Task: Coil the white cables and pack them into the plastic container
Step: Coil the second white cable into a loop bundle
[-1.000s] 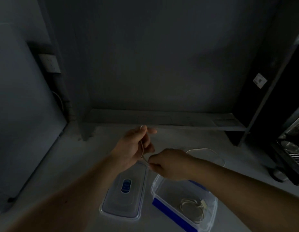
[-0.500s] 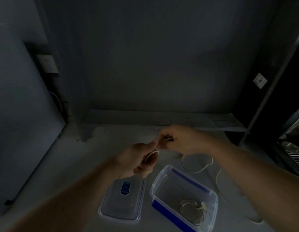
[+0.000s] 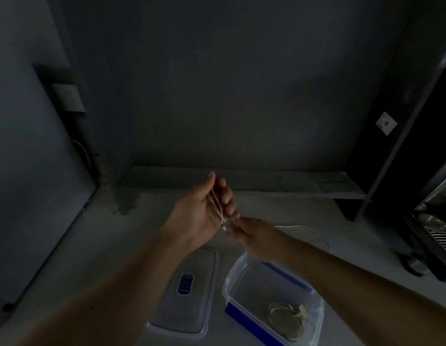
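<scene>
My left hand point(image 3: 202, 211) is raised palm up above the table, with loops of a white cable point(image 3: 217, 206) lying across its fingers. My right hand point(image 3: 252, 233) is just below and to the right, its fingers pinching the cable near the left palm. The rest of the cable point(image 3: 307, 229) trails in a loop on the table behind my right forearm. The clear plastic container point(image 3: 314, 313) with blue clips sits open at the lower right. A coiled white cable point(image 3: 287, 318) lies inside it.
The container's clear lid point(image 3: 192, 305) with a blue label lies flat to the left of the container. A low ledge point(image 3: 267, 182) runs along the dark back wall. A dark appliance with a metal rack point(image 3: 436, 228) stands at the right edge.
My right hand has dropped from above the left hand to below it, bringing the cable round. The left hand has opened and lifted, with more loops across its fingers.
</scene>
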